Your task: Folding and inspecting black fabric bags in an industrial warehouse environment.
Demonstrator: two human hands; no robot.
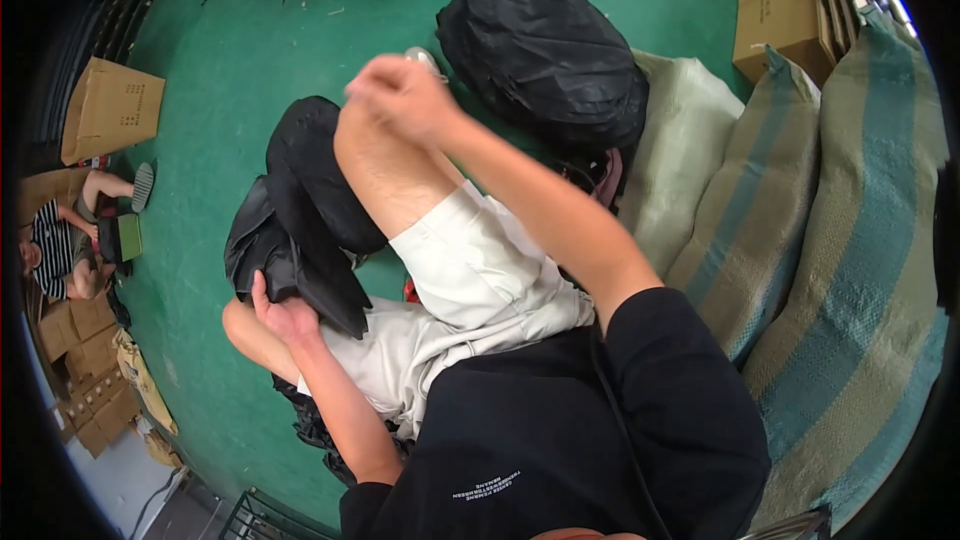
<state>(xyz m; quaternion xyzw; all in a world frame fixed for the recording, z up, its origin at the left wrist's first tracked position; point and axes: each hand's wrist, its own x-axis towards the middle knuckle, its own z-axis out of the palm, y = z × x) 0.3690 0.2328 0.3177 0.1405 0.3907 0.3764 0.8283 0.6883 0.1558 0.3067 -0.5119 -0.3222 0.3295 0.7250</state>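
Observation:
A piece of thin black fabric (290,240), folded and crumpled, lies over my left thigh and hangs between my legs. My left hand (288,318) is at its near edge, palm up, thumb showing and the other fingers partly hidden behind the cloth; it grips the fabric. Above my raised right knee is my right hand (400,90), blurred by motion, its fingers seemingly curled. Whether anything is in it I cannot make out. Past the right hand sits a large, bulging black bundle (545,50) on the green floor.
Striped woven sacks (850,270) and a pale sack (685,140) stand along the right. Cardboard boxes are at the far right (775,5) and left (120,110). Another person (60,250) sits at the left edge. Black crumpled material (325,430) lies beside my left hip.

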